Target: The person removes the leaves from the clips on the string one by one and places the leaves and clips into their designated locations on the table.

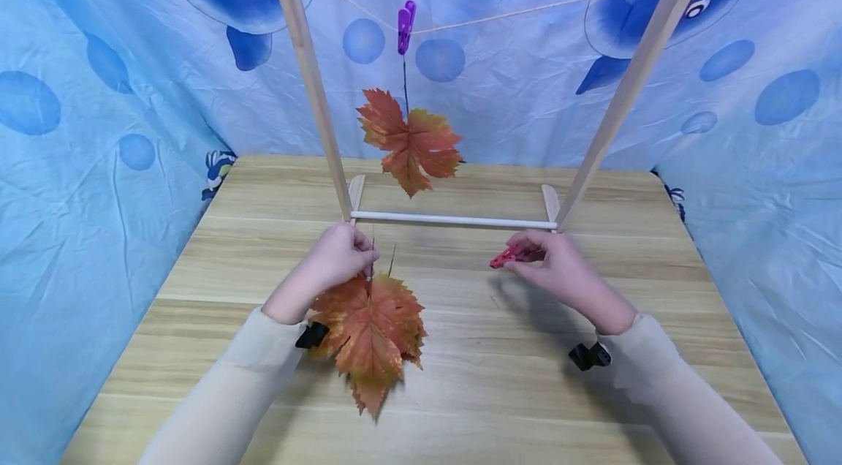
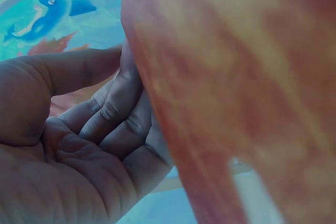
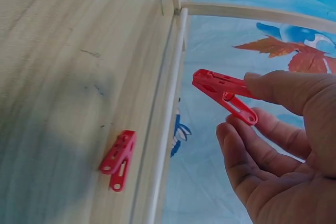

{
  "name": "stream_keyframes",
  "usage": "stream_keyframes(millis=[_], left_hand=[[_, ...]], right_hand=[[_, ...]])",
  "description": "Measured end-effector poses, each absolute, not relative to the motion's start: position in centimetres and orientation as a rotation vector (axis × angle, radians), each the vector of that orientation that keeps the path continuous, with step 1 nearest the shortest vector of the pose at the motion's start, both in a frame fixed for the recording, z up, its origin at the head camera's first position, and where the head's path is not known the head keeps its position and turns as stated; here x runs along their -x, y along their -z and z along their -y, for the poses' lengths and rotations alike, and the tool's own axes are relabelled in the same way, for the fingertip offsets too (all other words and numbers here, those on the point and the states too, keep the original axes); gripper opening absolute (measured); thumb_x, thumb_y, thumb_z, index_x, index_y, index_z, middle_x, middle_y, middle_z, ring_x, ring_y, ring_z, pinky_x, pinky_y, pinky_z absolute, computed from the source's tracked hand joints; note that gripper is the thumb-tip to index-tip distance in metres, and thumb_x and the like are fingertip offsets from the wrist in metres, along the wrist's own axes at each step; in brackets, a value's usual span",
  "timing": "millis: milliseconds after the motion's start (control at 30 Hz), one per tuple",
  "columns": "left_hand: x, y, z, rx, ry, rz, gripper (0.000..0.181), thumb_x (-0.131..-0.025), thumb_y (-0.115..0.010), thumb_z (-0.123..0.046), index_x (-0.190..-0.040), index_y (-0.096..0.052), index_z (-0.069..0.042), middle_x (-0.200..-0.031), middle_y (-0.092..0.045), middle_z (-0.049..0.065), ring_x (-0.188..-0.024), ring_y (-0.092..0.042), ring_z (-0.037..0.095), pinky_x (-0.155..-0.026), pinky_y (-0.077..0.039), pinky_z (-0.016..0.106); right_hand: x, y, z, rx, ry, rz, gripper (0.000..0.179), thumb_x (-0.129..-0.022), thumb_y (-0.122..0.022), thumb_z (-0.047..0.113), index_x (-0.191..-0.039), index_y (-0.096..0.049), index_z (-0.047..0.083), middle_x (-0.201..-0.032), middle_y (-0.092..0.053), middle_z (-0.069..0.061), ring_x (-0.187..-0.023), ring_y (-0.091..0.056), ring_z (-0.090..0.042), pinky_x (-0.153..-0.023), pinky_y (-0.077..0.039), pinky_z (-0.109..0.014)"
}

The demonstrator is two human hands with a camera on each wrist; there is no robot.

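My left hand (image 1: 342, 253) pinches the thin stem of an orange-red artificial maple leaf (image 1: 371, 326), which hangs below the fingers; blurred, the same leaf fills much of the left wrist view. Under it another leaf (image 1: 416, 337) shows partly, its stem rising to the right. Between thumb and fingertips my right hand (image 1: 552, 260) holds a red clothespin (image 3: 223, 90) with its nose pointing left. A second red clothespin (image 3: 119, 160) lies on the table in the right wrist view. A purple clothespin (image 1: 406, 28) grips the string and the stem of a hanging leaf (image 1: 411, 147).
Beyond the hands stands a wooden frame, with a left post (image 1: 309, 77), a right post (image 1: 631, 88) and a white crossbar (image 1: 454, 219) low between them. A string (image 1: 539, 14) sags between the posts. Blue patterned cloth (image 1: 79, 194) surrounds the wooden table (image 1: 487, 392).
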State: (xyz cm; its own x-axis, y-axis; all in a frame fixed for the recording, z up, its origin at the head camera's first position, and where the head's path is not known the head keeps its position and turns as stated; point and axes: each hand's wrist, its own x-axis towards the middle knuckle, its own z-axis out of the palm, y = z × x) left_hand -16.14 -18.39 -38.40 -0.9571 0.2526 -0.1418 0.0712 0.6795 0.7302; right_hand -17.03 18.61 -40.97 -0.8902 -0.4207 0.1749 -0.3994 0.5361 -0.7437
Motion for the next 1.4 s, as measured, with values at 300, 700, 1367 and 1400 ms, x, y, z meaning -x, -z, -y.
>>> stream_keyframes(millis=[300,700,1367,1400], left_hand=[[16.9,39.5,18.7,-0.208,-1.228,-2.564,0.022,-0.097,-0.065,-0.005,-0.079,-0.075,0.001,-0.064,-0.068,0.007,-0.061,-0.066,0.019,-0.052,-0.048,0.028],[17.6,41.0,18.5,-0.15,-1.187,-2.569,0.024,-0.098,-0.065,-0.006,-0.081,-0.076,0.006,-0.062,-0.068,0.005,-0.054,-0.061,0.016,-0.049,-0.045,0.025],[18.0,43.0,17.4,-0.065,-1.071,-2.611,0.028,-0.097,-0.066,-0.006,-0.071,-0.074,0.003,-0.061,-0.067,0.006,-0.063,-0.065,0.017,-0.061,-0.048,0.028],[18.0,43.2,17.3,-0.06,-1.068,-2.613,0.028,-0.096,-0.066,-0.006,-0.071,-0.074,0.003,-0.061,-0.067,0.007,-0.062,-0.065,0.018,-0.06,-0.048,0.028]], right_hand=[[16.8,42.3,-18.9,0.635,1.263,-2.747,0.022,-0.081,-0.081,-0.005,-0.099,-0.069,-0.003,-0.093,-0.071,-0.014,-0.086,-0.069,-0.033,-0.079,-0.056,-0.051],[16.8,43.7,-19.7,0.616,1.091,-2.853,0.022,-0.082,-0.08,-0.002,-0.103,-0.075,-0.007,-0.095,-0.072,-0.016,-0.084,-0.068,-0.029,-0.076,-0.056,-0.045],[17.0,45.0,-20.1,0.544,0.8,-2.836,0.015,-0.08,-0.078,-0.002,-0.094,-0.072,0.0,-0.081,-0.064,-0.005,-0.07,-0.055,-0.02,-0.064,-0.049,-0.039],[17.0,45.1,-20.1,0.546,0.8,-2.834,0.015,-0.08,-0.078,-0.002,-0.093,-0.072,0.0,-0.081,-0.064,-0.005,-0.071,-0.056,-0.02,-0.065,-0.049,-0.039]])
